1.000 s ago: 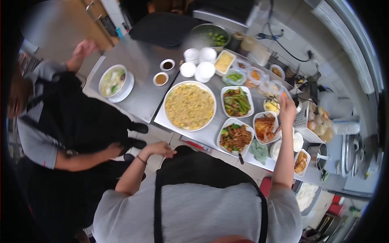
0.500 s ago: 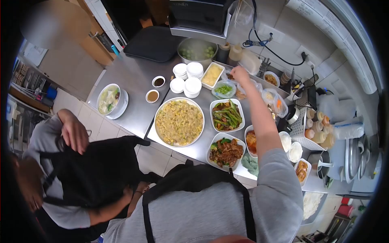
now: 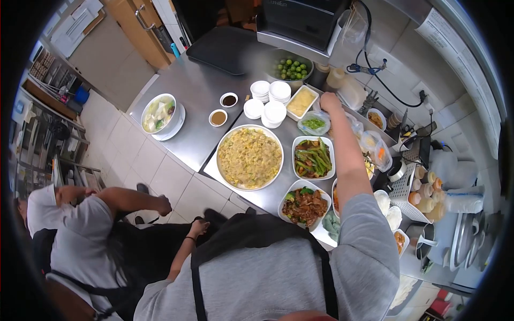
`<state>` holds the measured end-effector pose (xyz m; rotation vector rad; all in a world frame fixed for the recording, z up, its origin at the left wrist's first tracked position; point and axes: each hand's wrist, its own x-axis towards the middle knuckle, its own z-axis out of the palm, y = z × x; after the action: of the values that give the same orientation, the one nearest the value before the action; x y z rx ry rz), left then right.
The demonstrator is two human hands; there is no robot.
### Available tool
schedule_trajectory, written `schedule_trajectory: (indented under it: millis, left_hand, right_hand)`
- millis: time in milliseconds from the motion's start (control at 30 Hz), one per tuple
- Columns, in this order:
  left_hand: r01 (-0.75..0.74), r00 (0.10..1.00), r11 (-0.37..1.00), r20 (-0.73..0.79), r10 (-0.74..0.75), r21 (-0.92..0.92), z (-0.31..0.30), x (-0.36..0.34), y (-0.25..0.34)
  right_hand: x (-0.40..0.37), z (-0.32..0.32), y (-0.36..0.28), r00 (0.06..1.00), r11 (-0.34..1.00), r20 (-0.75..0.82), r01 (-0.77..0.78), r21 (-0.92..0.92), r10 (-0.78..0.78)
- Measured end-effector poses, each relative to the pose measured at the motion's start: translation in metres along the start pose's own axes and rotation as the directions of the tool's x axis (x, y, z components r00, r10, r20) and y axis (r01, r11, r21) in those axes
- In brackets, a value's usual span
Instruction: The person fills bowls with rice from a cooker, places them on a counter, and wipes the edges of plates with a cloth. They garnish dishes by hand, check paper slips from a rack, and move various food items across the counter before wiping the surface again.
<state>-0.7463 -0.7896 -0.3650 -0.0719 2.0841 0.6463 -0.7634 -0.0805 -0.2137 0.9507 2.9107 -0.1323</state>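
Note:
My right hand (image 3: 330,102) reaches to the back of the counter, beside a white tray of pale yellow food (image 3: 302,101) and a plastic bag of chopped green onions (image 3: 314,124). Its fingers are curled down, and what they hold, if anything, is hidden. My left hand (image 3: 198,228) hangs low at my left side, loosely open, with nothing visible in it. In front of me stand a large round plate of fried rice (image 3: 250,158), a square dish of green vegetables (image 3: 313,158) and a dish of brown meat with broccoli (image 3: 304,204).
Stacked white saucers (image 3: 273,113), sauce cups (image 3: 218,117), a soup bowl (image 3: 159,114) and a bowl of green limes (image 3: 292,68) stand on the counter. Squeeze bottles fill a white basket (image 3: 413,195) at right. A co-worker (image 3: 91,230) is close at my left.
My view has shifted, so the counter appears further right. The co-worker has turned and moved their arms. My right hand stays by the tray; my left hand has risen slightly.

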Motion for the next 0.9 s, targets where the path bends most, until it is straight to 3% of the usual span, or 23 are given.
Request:
schedule_trajectory:
  millis: [67,133,200,267,400,500,600,667,700,733,767,800,900]
  left_hand:
    - [-0.050,0.990,0.993,0.126,0.063,-0.105,-0.001,0.014,-0.016]
    - [-0.031,0.993,0.996,0.110,0.040,-0.083,0.001,0.028,-0.030]
    - [-0.014,0.995,0.998,0.097,0.020,-0.059,0.005,0.031,-0.038]
    - [0.085,0.996,0.989,0.022,-0.083,-0.120,0.009,0.026,-0.032]
    - [-0.006,1.000,0.999,0.011,0.006,-0.040,0.011,0.032,-0.039]
    - [0.132,0.989,0.990,-0.054,-0.135,-0.055,0.003,0.040,-0.039]
    - [0.130,0.990,0.991,-0.053,-0.132,-0.037,-0.006,0.039,-0.033]
    - [0.124,0.990,0.992,-0.059,-0.126,-0.031,-0.008,0.038,-0.030]
    - [0.114,0.992,0.993,-0.047,-0.115,-0.027,-0.008,0.038,-0.028]
    - [0.105,0.994,0.994,-0.034,-0.106,-0.023,-0.009,0.038,-0.027]
    - [0.108,0.994,0.994,-0.028,-0.109,-0.016,-0.009,0.037,-0.027]
    - [0.113,0.993,0.994,-0.027,-0.113,-0.016,-0.009,0.035,-0.023]
    - [0.058,0.998,0.998,-0.016,-0.058,0.035,-0.015,0.033,-0.018]
  right_hand:
    - [0.001,0.001,0.006,1.000,0.999,0.005,-0.012,-0.031,0.013]
    - [-0.003,0.007,0.013,0.983,0.984,0.062,0.175,-0.018,-0.173]
    - [-0.012,0.011,0.006,0.992,0.990,-0.017,0.124,-0.066,-0.126]
    - [-0.027,-0.008,-0.002,0.998,0.995,-0.006,0.070,0.068,-0.070]
    - [-0.024,-0.009,0.009,0.990,0.981,0.016,0.140,0.131,-0.143]
    - [-0.032,-0.003,0.002,0.979,0.972,-0.115,0.183,0.150,-0.167]
    - [-0.029,0.000,0.006,0.985,0.980,-0.107,0.151,0.133,-0.137]
    - [-0.031,-0.001,0.019,0.953,0.945,-0.274,0.204,0.257,-0.131]
    - [-0.030,-0.002,0.022,0.954,0.944,-0.271,0.203,0.260,-0.131]
    - [-0.028,-0.004,0.026,0.985,0.845,-0.166,0.054,0.531,0.042]
    - [-0.029,-0.004,0.029,0.984,0.661,-0.014,-0.110,0.742,0.179]
    - [-0.030,-0.002,0.036,0.984,0.660,-0.010,-0.112,0.742,0.177]
    - [-0.044,-0.005,0.046,0.989,0.204,0.009,-0.039,0.978,0.146]
